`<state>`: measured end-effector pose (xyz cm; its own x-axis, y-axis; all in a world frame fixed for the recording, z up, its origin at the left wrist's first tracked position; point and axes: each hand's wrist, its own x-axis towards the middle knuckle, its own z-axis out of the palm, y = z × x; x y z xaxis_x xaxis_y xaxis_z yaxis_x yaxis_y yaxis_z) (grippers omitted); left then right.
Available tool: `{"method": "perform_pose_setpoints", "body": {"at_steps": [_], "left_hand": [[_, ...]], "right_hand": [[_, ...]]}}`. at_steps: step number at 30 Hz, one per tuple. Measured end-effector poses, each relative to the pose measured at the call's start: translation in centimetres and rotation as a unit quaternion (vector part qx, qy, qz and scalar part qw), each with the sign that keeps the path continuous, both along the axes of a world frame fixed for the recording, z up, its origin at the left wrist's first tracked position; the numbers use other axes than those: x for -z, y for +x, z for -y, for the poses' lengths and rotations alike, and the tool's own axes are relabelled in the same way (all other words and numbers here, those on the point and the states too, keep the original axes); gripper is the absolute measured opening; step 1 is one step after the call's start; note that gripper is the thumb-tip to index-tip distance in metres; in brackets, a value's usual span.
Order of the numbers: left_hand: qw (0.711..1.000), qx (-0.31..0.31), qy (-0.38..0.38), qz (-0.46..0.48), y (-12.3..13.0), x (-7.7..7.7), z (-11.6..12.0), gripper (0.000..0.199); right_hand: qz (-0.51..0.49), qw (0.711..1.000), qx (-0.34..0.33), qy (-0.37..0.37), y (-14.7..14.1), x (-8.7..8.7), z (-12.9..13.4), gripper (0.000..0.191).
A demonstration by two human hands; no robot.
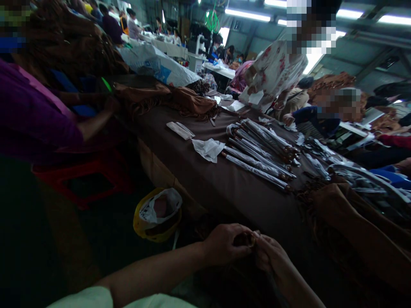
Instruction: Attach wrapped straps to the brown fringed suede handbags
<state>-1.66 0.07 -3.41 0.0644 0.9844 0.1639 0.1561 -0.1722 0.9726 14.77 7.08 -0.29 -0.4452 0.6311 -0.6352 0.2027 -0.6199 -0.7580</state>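
At the near edge of the table, my left hand [221, 243] curls its fingers and thumb around a small brass-coloured ring [251, 239]. From the right, my right hand [271, 253] meets it, fingertips pinched together at the ring's side. Dark material seems to hang below both hands, but deep shadow hides its shape. Beyond them on the brown-covered table [199, 171] lies a row of long straps [257, 167] in pale wrapping with brown ends. A crumpled white sheet [209, 149] touches their left ends.
Brown fringed pieces [192, 102] lie at the table's far end, another [346, 209] at right. A yellow bucket [141, 222] with a white bag stands on the floor by a red stool [80, 175]. A person in purple [38, 115] sits left; others work across the table.
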Motion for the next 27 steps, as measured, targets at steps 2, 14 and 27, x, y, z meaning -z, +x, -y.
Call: {"method": "perform_pose_setpoints", "body": {"at_steps": [2,14,27], "left_hand": [[1.0,-0.001,-0.017,0.0,0.0,0.0,0.0,0.038],[0.995,0.034,0.004,-0.097,-0.3,0.6,-0.3,0.045],[0.986,0.007,-0.001,-0.167,0.0,1.3,-0.5,0.042]], "right_hand": [[0.003,1.0,0.005,-0.004,0.0,0.0,0.0,0.048],[0.046,0.998,-0.004,0.031,0.2,1.2,-0.4,0.05],[0.05,0.997,-0.035,0.042,0.7,1.0,-0.3,0.043]]}}
